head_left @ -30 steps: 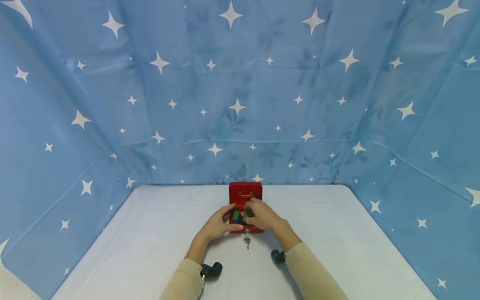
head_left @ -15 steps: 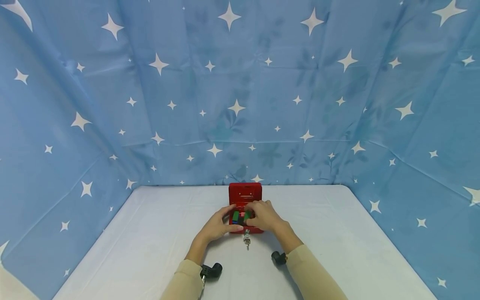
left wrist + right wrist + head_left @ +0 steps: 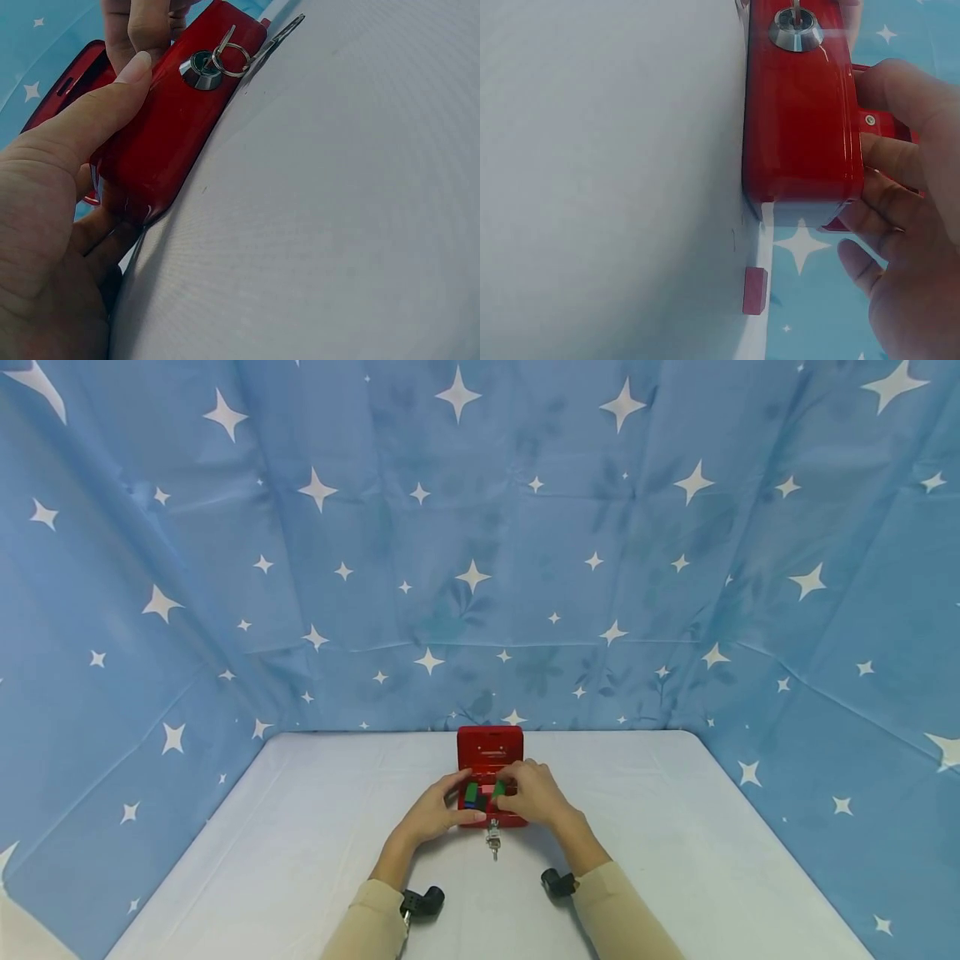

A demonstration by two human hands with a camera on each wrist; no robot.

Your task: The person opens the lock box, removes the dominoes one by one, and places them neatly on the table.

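Observation:
A red cash box [image 3: 491, 745] stands with its lid raised at the back of the table. My left hand [image 3: 435, 810] grips its left side, thumb over the front rim and fingers around the side, as the left wrist view shows too. Over the right part of the box, my right hand [image 3: 534, 793] pinches a green block [image 3: 499, 788] between thumb and fingers. Another green block [image 3: 471, 792], with blue below it, lies inside at the left, and a pink block [image 3: 487, 789] lies farther back. Fingers and rim hide part of the contents.
A key on a ring [image 3: 232, 60] sits in the front lock [image 3: 201, 71], with another key hanging from the ring. On the white table [image 3: 300, 860], a small reddish block [image 3: 754, 291] lies beyond the box in the right wrist view. A blue star-patterned curtain [image 3: 480, 527] surrounds the table.
My right hand has shifted slightly to the right, and the green block in its fingers has moved right and tilted. More of the box's inside shows. My left hand stays in place.

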